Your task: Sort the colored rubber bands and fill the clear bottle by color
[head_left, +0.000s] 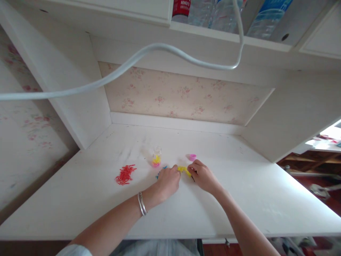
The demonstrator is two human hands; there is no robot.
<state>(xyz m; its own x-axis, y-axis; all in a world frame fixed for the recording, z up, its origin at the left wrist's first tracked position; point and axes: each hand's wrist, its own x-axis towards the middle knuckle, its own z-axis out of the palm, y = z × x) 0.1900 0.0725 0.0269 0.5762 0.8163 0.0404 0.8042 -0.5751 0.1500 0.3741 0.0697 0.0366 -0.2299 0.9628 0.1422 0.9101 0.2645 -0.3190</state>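
A short knobbly yellow strip (182,169) spans the gap between my hands, low over the white desk. My left hand (168,181) is closed, knuckles up, with its fingertips at the strip's left end. At the other end, the thumb and fingers of my right hand (204,176) are pinched together on the strip. A thin dark line shows just below those fingers; I cannot tell what it is. Small blue pieces (157,175) lie partly hidden behind my left hand. Beyond it stands a small clear jar (157,152) with yellow and pink bits at its bottom.
A loose heap of thin red strips (125,174) lies on the desk (80,199) to the left. Behind my right hand sits a small pink cup-shaped piece (192,157). A white cable (165,47) hangs across the view, under a shelf holding plastic bottles (223,16).
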